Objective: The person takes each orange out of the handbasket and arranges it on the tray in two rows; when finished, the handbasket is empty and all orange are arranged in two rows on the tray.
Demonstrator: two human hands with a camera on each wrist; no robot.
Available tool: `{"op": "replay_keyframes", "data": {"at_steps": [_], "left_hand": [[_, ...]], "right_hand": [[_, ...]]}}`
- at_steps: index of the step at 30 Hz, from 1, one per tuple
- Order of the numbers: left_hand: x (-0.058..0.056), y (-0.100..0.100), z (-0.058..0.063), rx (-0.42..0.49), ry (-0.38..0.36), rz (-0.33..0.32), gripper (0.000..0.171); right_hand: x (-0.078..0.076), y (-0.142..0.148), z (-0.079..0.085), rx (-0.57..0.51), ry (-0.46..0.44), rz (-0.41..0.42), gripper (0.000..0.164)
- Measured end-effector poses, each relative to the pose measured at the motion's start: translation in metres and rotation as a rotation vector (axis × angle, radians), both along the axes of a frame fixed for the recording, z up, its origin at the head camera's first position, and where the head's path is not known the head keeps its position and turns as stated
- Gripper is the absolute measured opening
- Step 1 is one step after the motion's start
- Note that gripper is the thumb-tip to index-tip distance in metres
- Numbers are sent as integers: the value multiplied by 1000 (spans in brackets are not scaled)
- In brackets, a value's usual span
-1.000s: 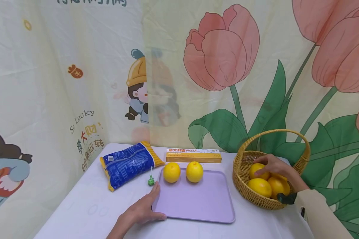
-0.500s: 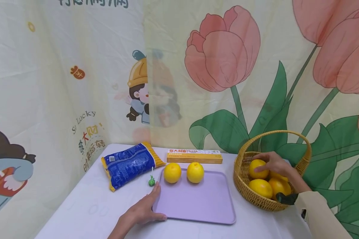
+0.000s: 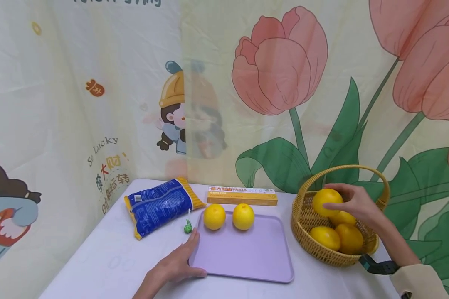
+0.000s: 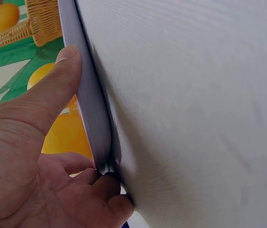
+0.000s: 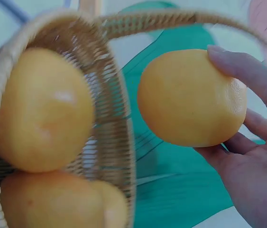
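My right hand [image 3: 359,203] grips an orange [image 3: 326,202] between thumb and fingers, raised over the wicker basket [image 3: 303,236]. In the right wrist view that orange [image 5: 190,97] is apart from the fruit in the basket, below the arched handle [image 5: 171,20]. Three other oranges lie in the basket, one of them at the front [image 3: 324,238]. At the front left corner of a lilac tray [image 3: 247,253], my left hand [image 3: 176,261] holds the rim, its thumb [image 4: 59,85] along the front side. Two oranges stand on the tray's far left part, one [image 3: 214,216] beside the other [image 3: 243,216].
A blue and yellow bag [image 3: 162,207] lies behind the tray to the left. Along the back stands a long pasta box [image 3: 242,196]. A small green item [image 3: 188,226] with a white stick is near the tray's left edge. Printed curtains [image 3: 277,158] hang behind the white table.
My right hand has lifted an orange up from among the others in the basket, and the wrist has drawn to the right. The left hand stays at the tray corner.
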State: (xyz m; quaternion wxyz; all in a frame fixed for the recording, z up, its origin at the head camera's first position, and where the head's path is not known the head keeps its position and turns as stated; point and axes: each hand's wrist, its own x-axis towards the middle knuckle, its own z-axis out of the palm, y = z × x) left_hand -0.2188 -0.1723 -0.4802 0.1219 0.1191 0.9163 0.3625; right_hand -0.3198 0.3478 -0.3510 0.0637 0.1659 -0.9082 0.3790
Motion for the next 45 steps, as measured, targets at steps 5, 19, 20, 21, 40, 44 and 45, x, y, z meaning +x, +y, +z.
{"op": "replay_keyframes", "data": {"at_steps": [5,19,20,21,40,44,45], "left_hand": [[0,-3,-1,6,4,3,130],[1,0,5,39,9,18,125],[-1,0,2,28,10,13,125],[-1,1,4,19,4,21,124],[1,1,4,9,-6,24,125],[2,0,3,-6,-3,12,128],[2,0,4,-9,-3,9,128]], "right_hand": [[21,-10,19,-24,85,38,61],[53,-71,45,-132,162,224,61],[53,-76,43,-136,155,225,62],[53,-81,40,-141,145,221,63],[18,-145,-58,-251,-2,46,67],[14,-153,-74,-247,-41,-43,68],[12,-155,-78,-246,-49,-61,68]]}}
